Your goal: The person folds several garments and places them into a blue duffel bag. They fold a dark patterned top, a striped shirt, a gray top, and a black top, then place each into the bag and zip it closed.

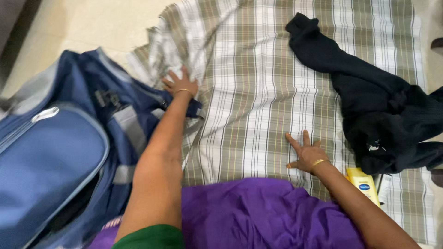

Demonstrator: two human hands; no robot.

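Note:
A checked grey-and-white cloth (pixel 267 83) lies spread on the floor. My left hand (pixel 180 83) reaches forward and rests on the cloth's rumpled left edge, right beside a large blue bag (pixel 50 161); whether its fingers pinch the fabric I cannot tell. My right hand (pixel 305 155) lies flat on the cloth with fingers spread, holding nothing. Both wrists wear gold bangles. Purple fabric (pixel 258 216) covers my lap at the bottom.
A dark navy garment (pixel 383 115) lies crumpled on the cloth's right side. A small yellow bottle (pixel 364 185) sits close to my right forearm. Pale tiled floor (pixel 92 23) shows at the upper left.

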